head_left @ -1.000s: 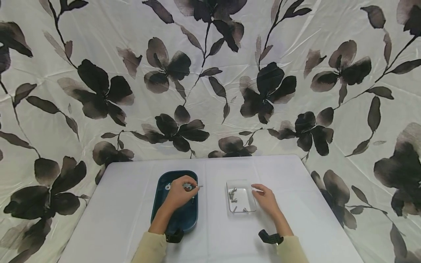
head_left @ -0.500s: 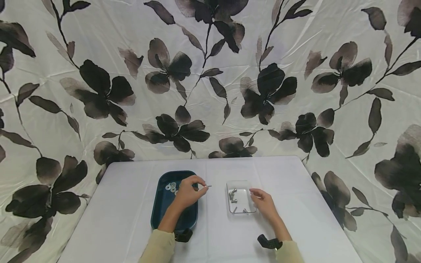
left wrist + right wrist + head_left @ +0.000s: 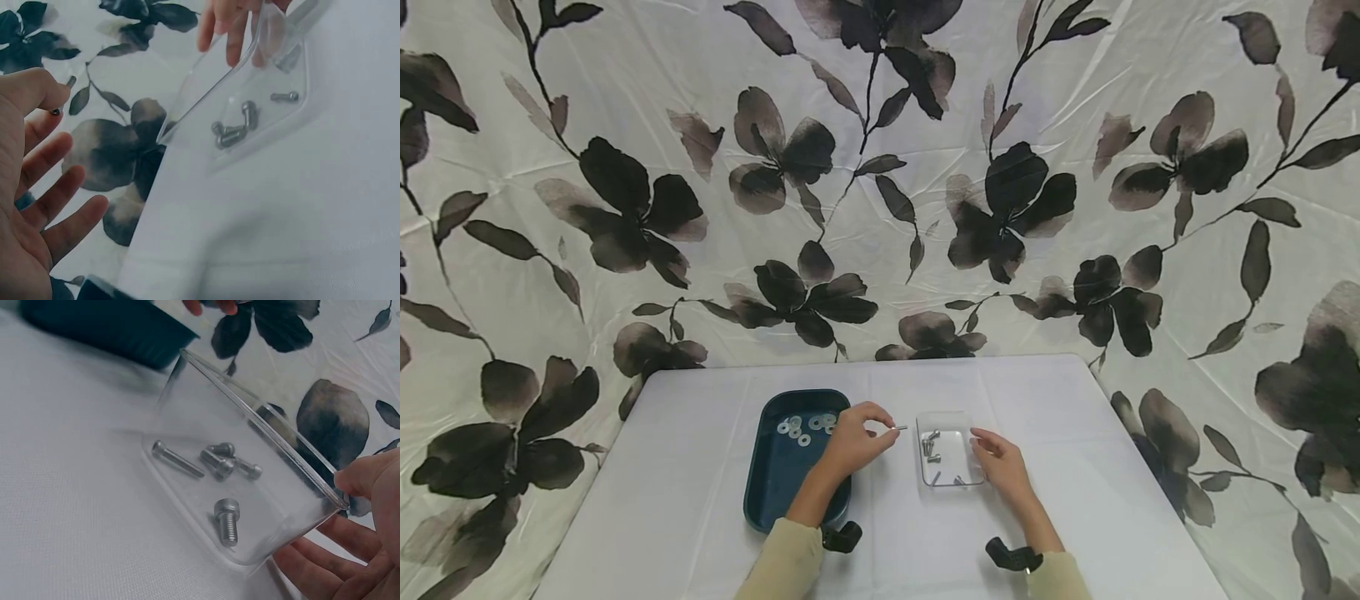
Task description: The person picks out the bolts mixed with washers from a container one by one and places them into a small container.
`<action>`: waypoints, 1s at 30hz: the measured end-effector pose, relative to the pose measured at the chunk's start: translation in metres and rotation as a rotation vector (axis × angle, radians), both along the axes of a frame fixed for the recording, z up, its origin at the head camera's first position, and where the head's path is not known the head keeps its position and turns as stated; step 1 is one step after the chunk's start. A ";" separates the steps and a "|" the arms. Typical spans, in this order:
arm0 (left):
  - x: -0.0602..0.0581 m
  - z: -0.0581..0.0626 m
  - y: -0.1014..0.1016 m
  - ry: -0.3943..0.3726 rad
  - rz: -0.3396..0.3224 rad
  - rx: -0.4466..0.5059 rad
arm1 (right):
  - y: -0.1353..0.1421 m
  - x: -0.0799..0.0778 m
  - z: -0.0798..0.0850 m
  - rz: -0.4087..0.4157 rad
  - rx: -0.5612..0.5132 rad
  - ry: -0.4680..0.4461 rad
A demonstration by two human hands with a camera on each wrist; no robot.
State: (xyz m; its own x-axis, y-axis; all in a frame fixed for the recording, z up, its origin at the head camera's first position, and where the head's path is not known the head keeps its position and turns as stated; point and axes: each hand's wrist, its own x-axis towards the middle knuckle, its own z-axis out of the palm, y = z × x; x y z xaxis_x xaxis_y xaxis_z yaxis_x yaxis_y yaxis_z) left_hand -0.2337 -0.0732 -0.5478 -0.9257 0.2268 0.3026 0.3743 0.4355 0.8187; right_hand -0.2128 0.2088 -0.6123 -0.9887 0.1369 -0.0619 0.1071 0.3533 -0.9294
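Observation:
Between thumb and index finger my left hand (image 3: pixel 859 442) pinches a small metal bolt (image 3: pixel 902 427), just left of a clear plastic box (image 3: pixel 950 418). Its other fingers are spread in the left wrist view, where the bolt's tip (image 3: pixel 72 81) shows past the thumb. My right hand (image 3: pixel 1002 465) holds the box by its right side, thumb at the rim and fingers against the outer wall in the right wrist view. Several socket-head bolts (image 3: pixel 217 464) lie loose on the box floor, one short bolt (image 3: pixel 227 522) apart from the cluster.
A dark teal tray (image 3: pixel 767 492) stands on the left, partly behind the left forearm. Several pale washers (image 3: pixel 804 440) lie in its far half. White cloth covers the table (image 3: pixel 685 467), and a floral curtain (image 3: pixel 895 250) hangs behind it.
My left hand has moved right, from over the teal tray to near the clear box, carrying the bolt. More washers show in the tray. My right hand has stayed almost still at the box.

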 end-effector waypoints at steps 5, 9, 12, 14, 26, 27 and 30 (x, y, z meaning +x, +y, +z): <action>-0.003 -0.002 0.013 -0.015 -0.013 -0.013 | 0.000 -0.001 -0.002 0.004 -0.003 -0.005; -0.007 -0.005 0.023 -0.034 -0.012 -0.023 | 0.000 -0.002 -0.002 0.006 -0.008 -0.010; -0.009 -0.003 0.032 -0.032 -0.014 -0.034 | 0.000 -0.002 0.000 0.005 -0.014 -0.008; -0.010 -0.003 0.037 -0.025 -0.015 -0.046 | 0.000 -0.001 0.001 0.004 -0.016 -0.001; -0.013 -0.002 0.069 0.002 -0.027 -0.071 | 0.000 0.002 0.002 0.008 -0.045 -0.006; -0.013 -0.002 0.072 0.005 -0.032 -0.068 | 0.000 0.002 0.002 0.009 -0.051 -0.006; -0.012 -0.002 0.080 -0.006 -0.046 -0.066 | 0.001 0.002 0.002 0.009 -0.048 0.003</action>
State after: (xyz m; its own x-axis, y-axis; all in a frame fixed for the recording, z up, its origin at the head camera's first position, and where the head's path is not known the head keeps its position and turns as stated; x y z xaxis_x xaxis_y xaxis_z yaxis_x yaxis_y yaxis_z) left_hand -0.2456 0.0070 -0.5495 -0.9157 0.2885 0.2799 0.3902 0.4712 0.7910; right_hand -0.2109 0.2096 -0.6102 -0.9901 0.1244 -0.0648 0.1007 0.3092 -0.9456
